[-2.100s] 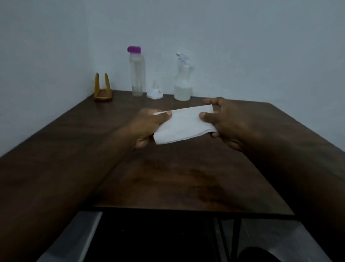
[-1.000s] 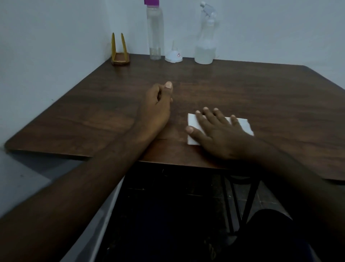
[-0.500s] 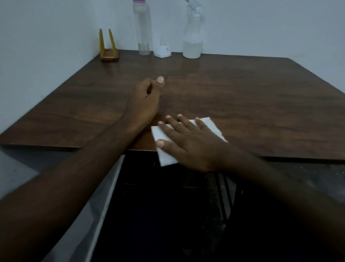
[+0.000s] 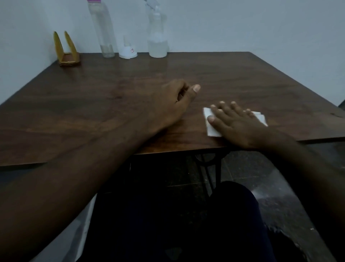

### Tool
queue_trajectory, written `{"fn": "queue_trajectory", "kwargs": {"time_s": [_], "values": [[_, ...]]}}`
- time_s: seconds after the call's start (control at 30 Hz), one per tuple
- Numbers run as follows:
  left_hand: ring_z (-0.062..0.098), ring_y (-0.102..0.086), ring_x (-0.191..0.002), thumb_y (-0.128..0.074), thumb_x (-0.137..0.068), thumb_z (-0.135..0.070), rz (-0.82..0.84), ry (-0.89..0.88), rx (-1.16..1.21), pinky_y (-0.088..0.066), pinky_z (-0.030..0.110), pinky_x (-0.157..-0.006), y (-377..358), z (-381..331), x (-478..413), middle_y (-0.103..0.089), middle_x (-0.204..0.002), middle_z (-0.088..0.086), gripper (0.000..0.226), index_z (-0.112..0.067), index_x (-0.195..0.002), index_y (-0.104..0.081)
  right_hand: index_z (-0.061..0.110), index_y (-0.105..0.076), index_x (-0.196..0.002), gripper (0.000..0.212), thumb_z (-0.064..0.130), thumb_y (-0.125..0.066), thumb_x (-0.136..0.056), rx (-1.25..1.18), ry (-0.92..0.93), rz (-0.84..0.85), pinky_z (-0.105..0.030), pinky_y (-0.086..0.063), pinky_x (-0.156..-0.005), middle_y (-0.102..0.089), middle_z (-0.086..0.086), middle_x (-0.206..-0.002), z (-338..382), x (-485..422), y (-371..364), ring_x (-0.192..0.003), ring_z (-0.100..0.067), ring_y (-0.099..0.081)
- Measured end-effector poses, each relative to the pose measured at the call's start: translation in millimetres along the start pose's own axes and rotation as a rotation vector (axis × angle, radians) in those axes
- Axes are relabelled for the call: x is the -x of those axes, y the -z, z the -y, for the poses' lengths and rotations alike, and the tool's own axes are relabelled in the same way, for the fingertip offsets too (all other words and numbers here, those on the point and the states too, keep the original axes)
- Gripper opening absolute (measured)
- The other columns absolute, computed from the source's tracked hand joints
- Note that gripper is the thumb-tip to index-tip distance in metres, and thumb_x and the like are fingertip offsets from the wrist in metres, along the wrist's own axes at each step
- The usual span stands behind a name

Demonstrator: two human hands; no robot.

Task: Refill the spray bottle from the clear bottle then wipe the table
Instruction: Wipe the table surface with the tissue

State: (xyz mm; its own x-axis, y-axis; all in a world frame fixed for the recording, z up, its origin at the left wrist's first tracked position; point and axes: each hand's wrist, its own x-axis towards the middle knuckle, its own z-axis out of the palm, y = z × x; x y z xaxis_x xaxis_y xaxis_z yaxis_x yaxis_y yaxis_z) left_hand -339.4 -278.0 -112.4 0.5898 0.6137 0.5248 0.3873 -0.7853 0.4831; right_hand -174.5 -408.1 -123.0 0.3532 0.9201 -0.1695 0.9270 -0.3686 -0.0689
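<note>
Right hand [image 4: 240,125] lies flat, fingers straight and slightly spread, palm down, pressing a folded white paper towel [image 4: 211,127] against the wooden table [image 4: 104,104] close to its near edge, right of centre; towel corners stick out at the thumb side and past the little finger, the rest is hidden under the palm. Left hand [image 4: 175,101] rests on the table just left of the towel, not touching it, fingers loosely curled in with the thumb stuck forward, holding nothing. Left forearm crosses the near edge; right forearm comes in from lower right. Along the far edge, against the wall: clear bottle [image 4: 103,31] with a purple cap [image 4: 94,1] cut off by the top of the frame, upright, a little liquid at the bottom; just right of it a small white funnel-like piece [image 4: 127,51], exact kind unclear; then the spray bottle [image 4: 156,35], upright, trigger head on, liquid roughly a third up. Far left corner: yellow two-pronged holder [image 4: 66,50], nothing in it. Dim light, slight motion blur on the bottles. Below the near edge: dark metal table frame [image 4: 211,164], dark floor, the person's dark-clothed lap [image 4: 186,220].
</note>
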Motion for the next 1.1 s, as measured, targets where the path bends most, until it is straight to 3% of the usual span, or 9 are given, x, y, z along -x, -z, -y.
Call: {"fn": "queue_trajectory", "kwargs": {"time_s": [0.1, 0.23, 0.33, 0.4, 0.53, 0.6, 0.77, 0.9, 1.1], "values": [[0.003, -0.054, -0.074, -0.038, -0.096, -0.056, 0.031, -0.013, 0.021, -0.043, 0.025, -0.067, -12.0, -1.8, -9.4, -0.061, -0.082, -0.01, 0.039, -0.026, -0.091, -0.061, 0.034, 0.007, -0.155, 0.061, 0.053, -0.005, -0.099, 0.133, 0.106, 0.009, -0.06, -0.004, -0.118, 0.012, 0.001, -0.165, 15.0, 7.2, -0.7, -0.151, -0.028, 0.011], [0.0, -0.052, -0.073, -0.036, -0.097, -0.056, 0.12, -0.066, -0.039, -0.039, 0.02, -0.064, -26.4, -18.0, -27.6, -0.059, -0.081, -0.01, 0.04, -0.025, -0.094, -0.061, 0.035, 0.004, -0.155, 0.061, 0.058, -0.008, -0.1, -0.032, 0.301, -0.004, -0.052, 0.0, -0.12, 0.01, 0.007, -0.164, 31.6, 29.8, -11.9, -0.151, -0.018, 0.011], [0.001, -0.052, -0.073, -0.04, -0.098, -0.052, 0.095, -0.108, -0.014, -0.035, 0.018, -0.06, -32.7, -14.7, -28.9, -0.06, -0.083, -0.009, 0.038, -0.022, -0.092, -0.062, 0.034, 0.01, -0.155, 0.056, 0.047, -0.009, -0.104, -0.102, 0.016, -0.023, -0.057, -0.006, -0.119, 0.015, 0.002, -0.164, -27.7, 12.9, -3.4, -0.151, -0.027, 0.012], [0.002, -0.053, -0.075, -0.039, -0.097, -0.054, 0.11, -0.113, -0.05, -0.034, 0.013, -0.062, -36.2, -10.6, -28.6, -0.06, -0.087, -0.01, 0.038, -0.023, -0.097, -0.063, 0.034, 0.007, -0.155, 0.064, 0.055, 0.0, -0.095, -0.062, -0.134, 0.011, -0.059, -0.005, -0.119, 0.013, 0.002, -0.165, -45.6, 8.4, 7.7, -0.151, -0.026, 0.011], [0.002, -0.052, -0.073, -0.037, -0.096, -0.056, 0.151, -0.107, -0.017, -0.035, 0.02, -0.061, -49.8, -22.3, -41.9, -0.059, -0.082, -0.01, 0.037, -0.027, -0.092, -0.059, 0.037, 0.002, -0.155, 0.068, 0.061, 0.0, -0.091, 0.034, 0.171, -0.015, -0.057, -0.002, -0.119, 0.009, 0.004, -0.165, -6.0, 25.6, -7.5, -0.152, -0.021, 0.011], [0.002, -0.052, -0.073, -0.035, -0.096, -0.058, 0.202, -0.121, -0.01, -0.035, 0.023, -0.061, -58.2, -29.4, -50.3, -0.058, -0.079, -0.01, 0.039, -0.027, -0.091, -0.059, 0.037, 0.002, -0.155, 0.063, 0.06, -0.009, -0.098, -0.062, 0.147, -0.032, -0.051, 0.0, -0.12, 0.008, 0.007, -0.165, -16.8, 32.5, -8.8, -0.151, -0.016, 0.01], [0.002, -0.05, -0.071, -0.035, -0.096, -0.059, 0.256, -0.153, -0.06, -0.032, 0.02, -0.058, -65.2, -34.3, -57.0, -0.057, -0.08, -0.01, 0.043, -0.025, -0.092, -0.059, 0.034, 0.002, -0.156, 0.065, 0.059, -0.011, -0.098, -0.023, -0.219, -0.02, -0.057, -0.003, -0.118, 0.005, 0.003, -0.166, -82.2, -0.5, 7.8, -0.152, -0.022, 0.006], [0.001, -0.048, -0.065, -0.037, -0.096, -0.057, 0.24, -0.169, -0.041, -0.028, 0.021, -0.055, -74.8, -40.2, -58.9, -0.053, -0.073, -0.011, 0.039, -0.026, -0.085, -0.057, 0.035, 0.002, -0.156, 0.071, 0.067, -0.013, -0.094, -0.048, -0.171, -0.092, -0.054, 0.003, -0.119, 0.009, 0.004, -0.165, -68.9, 5.1, -5.0, -0.151, -0.019, 0.012], [0.0, -0.047, -0.064, -0.043, -0.098, -0.047, 0.221, -0.256, 0.017, -0.032, 0.006, -0.06, -85.7, -40.0, -55.9, -0.055, -0.073, -0.009, 0.038, -0.017, -0.086, -0.061, 0.031, -0.005, -0.157, 0.079, 0.067, -0.003, -0.087, -0.066, -0.149, -0.152, -0.048, -0.003, -0.122, 0.009, -0.001, -0.165, -63.5, 38.3, -9.9, -0.152, -0.018, 0.011]]}}
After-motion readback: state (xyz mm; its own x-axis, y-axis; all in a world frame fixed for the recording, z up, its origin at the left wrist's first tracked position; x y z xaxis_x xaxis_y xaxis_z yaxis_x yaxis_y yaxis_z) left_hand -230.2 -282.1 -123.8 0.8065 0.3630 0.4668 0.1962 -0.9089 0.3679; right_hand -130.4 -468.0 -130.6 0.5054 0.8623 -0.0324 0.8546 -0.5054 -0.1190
